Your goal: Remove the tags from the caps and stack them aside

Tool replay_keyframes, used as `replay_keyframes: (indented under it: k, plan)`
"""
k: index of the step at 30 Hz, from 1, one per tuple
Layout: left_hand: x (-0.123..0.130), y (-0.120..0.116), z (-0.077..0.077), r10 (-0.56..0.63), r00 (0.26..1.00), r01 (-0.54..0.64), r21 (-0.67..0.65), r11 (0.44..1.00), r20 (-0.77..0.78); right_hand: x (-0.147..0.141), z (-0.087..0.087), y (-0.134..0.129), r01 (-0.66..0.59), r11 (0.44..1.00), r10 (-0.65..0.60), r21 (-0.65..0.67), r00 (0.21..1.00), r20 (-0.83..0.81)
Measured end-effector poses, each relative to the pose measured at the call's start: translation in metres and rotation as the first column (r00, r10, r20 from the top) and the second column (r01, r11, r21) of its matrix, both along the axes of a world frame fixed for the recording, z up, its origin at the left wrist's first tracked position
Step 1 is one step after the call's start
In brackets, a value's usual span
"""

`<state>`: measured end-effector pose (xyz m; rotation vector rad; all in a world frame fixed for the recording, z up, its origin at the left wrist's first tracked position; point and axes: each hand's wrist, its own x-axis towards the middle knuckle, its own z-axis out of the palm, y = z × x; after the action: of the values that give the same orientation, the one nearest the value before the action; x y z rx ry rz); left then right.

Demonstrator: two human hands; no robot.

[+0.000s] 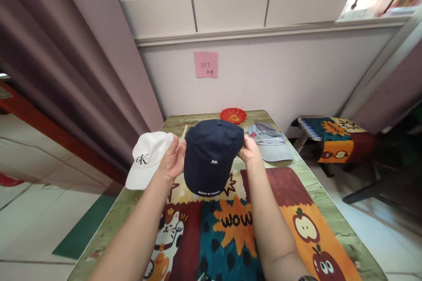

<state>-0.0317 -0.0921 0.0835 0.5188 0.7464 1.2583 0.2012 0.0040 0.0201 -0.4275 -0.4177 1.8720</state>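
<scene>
A navy baseball cap [211, 153] is held up over the middle of the table, its brim pointing toward me and small white lettering along the brim's edge. My left hand [173, 158] grips its left side, the fingertips partly behind the cap. On the right side, my right hand [249, 148] has its fingers closed around the cap's edge. A white cap [148, 158] with black letters lies just left of my left hand. Beyond my right wrist rests a grey-blue cap [268, 140] with a red mark, its brim toward me.
The wooden-patterned table [108, 232] carries a colourful printed mat [211, 246]. A red scalloped dish [233, 115] stands at the back by the wall. Pink paper [206, 65] is stuck on the wall. Curtains [82, 44] hang at left; a covered stool [339, 140] is at right.
</scene>
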Motion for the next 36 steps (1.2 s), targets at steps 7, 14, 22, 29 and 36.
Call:
replay_keyframes:
  k: [7,14,22,29,36]
  plan:
    - [0.019,-0.023,-0.019,0.175,0.984,-0.178,-0.080,0.981,-0.037,-0.001,0.014,-0.012,0.010,0.999,-0.013,-0.044,0.997,-0.074]
    - [0.049,-0.018,0.010,0.379,0.924,-0.369,-0.133,0.920,0.055,-0.019,0.033,-0.045,-0.141,0.981,0.115,0.134,0.976,0.183]
    - [0.057,-0.017,0.008,0.319,0.947,-0.320,-0.073,0.945,-0.027,-0.020,0.035,-0.045,0.001,0.987,-0.038,0.163,0.974,0.225]
    - [0.063,-0.013,-0.006,0.437,0.890,-0.433,0.054,0.900,-0.130,-0.018,0.027,-0.039,0.126,0.963,-0.206,0.240,0.915,0.346]
    - [0.059,-0.018,-0.007,0.378,0.919,-0.369,0.093,0.925,-0.112,-0.015,0.028,-0.040,0.055,0.962,-0.146,0.269,0.933,0.330]
